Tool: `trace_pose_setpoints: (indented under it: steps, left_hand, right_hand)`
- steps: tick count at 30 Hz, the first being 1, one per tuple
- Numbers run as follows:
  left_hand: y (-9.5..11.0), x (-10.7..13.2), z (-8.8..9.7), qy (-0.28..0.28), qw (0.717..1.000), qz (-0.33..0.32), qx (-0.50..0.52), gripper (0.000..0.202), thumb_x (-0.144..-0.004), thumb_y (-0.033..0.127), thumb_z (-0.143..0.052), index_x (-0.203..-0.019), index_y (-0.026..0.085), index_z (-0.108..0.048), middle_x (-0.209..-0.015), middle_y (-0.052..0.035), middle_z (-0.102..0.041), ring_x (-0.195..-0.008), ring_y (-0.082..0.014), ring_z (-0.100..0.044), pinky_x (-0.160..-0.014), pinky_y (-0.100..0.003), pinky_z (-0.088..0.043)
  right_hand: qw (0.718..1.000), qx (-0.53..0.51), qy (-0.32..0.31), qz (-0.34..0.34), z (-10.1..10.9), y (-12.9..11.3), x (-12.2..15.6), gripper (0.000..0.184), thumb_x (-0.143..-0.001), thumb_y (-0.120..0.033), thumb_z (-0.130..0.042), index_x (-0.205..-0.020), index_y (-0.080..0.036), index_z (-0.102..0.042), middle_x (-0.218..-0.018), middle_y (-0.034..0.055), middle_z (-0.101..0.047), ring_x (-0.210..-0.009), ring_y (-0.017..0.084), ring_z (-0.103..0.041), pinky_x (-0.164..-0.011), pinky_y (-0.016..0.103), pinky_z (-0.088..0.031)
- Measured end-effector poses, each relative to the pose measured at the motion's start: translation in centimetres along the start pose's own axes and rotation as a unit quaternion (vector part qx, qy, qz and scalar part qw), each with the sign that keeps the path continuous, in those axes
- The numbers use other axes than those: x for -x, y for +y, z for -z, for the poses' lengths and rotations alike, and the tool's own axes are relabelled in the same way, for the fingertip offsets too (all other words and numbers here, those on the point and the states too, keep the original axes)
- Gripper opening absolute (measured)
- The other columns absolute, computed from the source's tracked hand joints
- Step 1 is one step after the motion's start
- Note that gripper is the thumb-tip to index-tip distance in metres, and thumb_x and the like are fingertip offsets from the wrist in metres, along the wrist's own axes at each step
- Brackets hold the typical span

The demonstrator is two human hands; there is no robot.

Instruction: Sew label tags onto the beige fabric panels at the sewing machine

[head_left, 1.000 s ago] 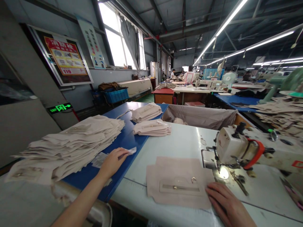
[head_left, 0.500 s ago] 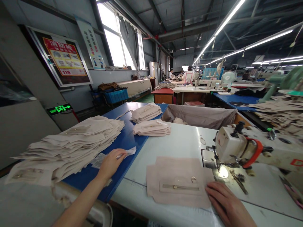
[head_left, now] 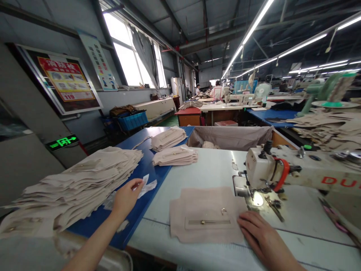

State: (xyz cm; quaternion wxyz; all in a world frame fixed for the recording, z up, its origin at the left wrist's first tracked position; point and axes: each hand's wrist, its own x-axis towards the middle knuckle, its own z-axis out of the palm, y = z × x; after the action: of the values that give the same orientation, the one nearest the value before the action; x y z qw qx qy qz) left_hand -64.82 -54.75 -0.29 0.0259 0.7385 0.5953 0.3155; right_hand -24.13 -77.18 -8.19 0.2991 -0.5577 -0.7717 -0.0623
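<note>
My left hand (head_left: 126,197) pinches a small white label (head_left: 145,180) just above the blue board (head_left: 153,171), beside a big stack of beige fabric pieces (head_left: 76,184). More white labels (head_left: 149,187) lie on the board under it. My right hand (head_left: 258,235) lies flat with fingers stretched on the right edge of a beige zippered fabric piece (head_left: 205,220), which rests on the pale table (head_left: 214,165) in front of the sewing machine (head_left: 279,173).
Two smaller beige stacks (head_left: 175,155) sit at the board's far end. Behind them stands a cloth-lined bin (head_left: 229,136). More fabric piles (head_left: 327,126) and other workstations fill the right and back, with a person far off.
My left hand has closed on one white label and lifted it off the blue board. My right hand stays on the zippered piece. The camera has shifted a little to the right.
</note>
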Motion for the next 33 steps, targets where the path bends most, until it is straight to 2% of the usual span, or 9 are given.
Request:
trace_pose_setpoints:
  steps: [4, 7, 10, 12, 14, 17, 24, 30, 33]
  left_hand:
    - [5.6, 1.2, -2.2, 0.026, 0.989, -0.144, 0.0, 0.023, -0.085, 0.039, -0.041, -0.081, 0.024, -0.059, -0.094, -0.0059, -0.072, -0.091, -0.0243, -0.067, -0.089, -0.035, -0.051]
    - [11.5, 3.6, -5.6, -0.034, 0.967, -0.254, 0.0, 0.019, -0.088, 0.026, -0.039, -0.082, 0.024, -0.056, -0.092, -0.0065, -0.069, -0.091, -0.0228, -0.065, -0.087, -0.035, -0.05]
    - [17.3, 6.4, -9.0, -0.111, 0.942, -0.316, -0.008, 0.018, -0.088, 0.016, -0.04, -0.082, 0.023, -0.055, -0.083, -0.0044, -0.064, -0.083, -0.0208, -0.062, -0.078, -0.032, -0.05]
    - [20.4, 7.9, -11.0, -0.135, 0.926, -0.352, -0.005, 0.019, -0.087, 0.009, -0.041, -0.083, 0.022, -0.054, -0.083, -0.004, -0.062, -0.083, -0.0209, -0.061, -0.076, -0.032, -0.05]
    - [22.5, 8.7, -12.5, -0.147, 0.912, -0.384, -0.003, 0.022, -0.086, 0.004, -0.041, -0.084, 0.021, -0.054, -0.083, -0.0045, -0.061, -0.083, -0.0217, -0.06, -0.075, -0.033, -0.049]
    - [23.6, 9.2, -14.1, -0.166, 0.89, -0.424, 0.006, 0.024, -0.087, 0.002, -0.039, -0.083, 0.02, -0.055, -0.083, -0.0051, -0.06, -0.082, -0.0219, -0.059, -0.074, -0.034, -0.049]
    - [22.4, 8.6, -14.7, -0.194, 0.853, -0.483, 0.05, 0.026, -0.091, 0.007, -0.04, -0.088, 0.019, -0.063, -0.091, -0.006, -0.065, -0.087, -0.0212, -0.058, -0.08, -0.036, -0.051]
    - [22.7, 8.2, -14.7, -0.153, 0.832, -0.528, 0.08, 0.026, -0.094, 0.011, -0.041, -0.092, 0.02, -0.066, -0.09, -0.0052, -0.066, -0.085, -0.0194, -0.059, -0.078, -0.033, -0.052]
    - [23.1, 8.1, -15.1, -0.127, 0.835, -0.527, 0.098, 0.026, -0.095, 0.012, -0.041, -0.089, 0.019, -0.065, -0.088, -0.0054, -0.064, -0.085, -0.0195, -0.059, -0.08, -0.034, -0.052]
  right_hand:
    - [0.999, -0.002, -0.035, -0.026, 0.7, -1.3, -0.8, 0.024, -0.093, -0.014, -0.049, -0.109, -0.019, -0.066, -0.108, 0.0092, -0.067, -0.102, 0.022, -0.063, -0.093, 0.039, -0.054]
    - [0.996, 0.014, -0.071, -0.061, 1.1, -2.2, -1.4, 0.019, -0.09, -0.014, -0.054, -0.105, -0.018, -0.065, -0.107, 0.0089, -0.066, -0.102, 0.023, -0.061, -0.094, 0.04, -0.052]
    - [0.992, 0.026, -0.092, -0.084, 1.4, -2.7, -1.7, 0.018, -0.09, -0.016, -0.056, -0.107, -0.018, -0.064, -0.109, 0.0089, -0.066, -0.105, 0.024, -0.059, -0.098, 0.042, -0.049]
    - [0.99, 0.021, -0.1, -0.093, 1.6, -2.8, -1.5, 0.022, -0.091, -0.017, -0.056, -0.112, -0.018, -0.063, -0.115, 0.0093, -0.065, -0.11, 0.024, -0.058, -0.103, 0.042, -0.046]
    - [0.989, 0.011, -0.106, -0.099, 1.9, -2.8, -1.1, 0.029, -0.091, -0.02, -0.055, -0.12, -0.017, -0.06, -0.125, 0.0107, -0.063, -0.117, 0.025, -0.055, -0.107, 0.043, -0.043]
    - [0.989, -0.004, -0.113, -0.098, 2.4, -2.6, -0.2, 0.038, -0.092, -0.023, -0.055, -0.129, -0.014, -0.055, -0.136, 0.013, -0.057, -0.127, 0.026, -0.05, -0.111, 0.043, -0.039]
    - [0.989, -0.008, -0.117, -0.087, 3.1, -2.4, 1.0, 0.038, -0.097, -0.026, -0.049, -0.132, -0.015, -0.054, -0.139, 0.0108, -0.056, -0.131, 0.023, -0.047, -0.114, 0.039, -0.036]
    - [0.99, 0.016, -0.12, -0.071, 3.0, -2.0, 0.6, 0.038, -0.098, -0.028, -0.046, -0.132, -0.012, -0.054, -0.136, 0.0117, -0.058, -0.129, 0.023, -0.049, -0.113, 0.039, -0.036]
    - [0.989, 0.024, -0.128, -0.074, 3.0, -1.7, 0.4, 0.039, -0.098, -0.029, -0.046, -0.132, -0.011, -0.054, -0.137, 0.0118, -0.058, -0.129, 0.023, -0.049, -0.113, 0.039, -0.036]
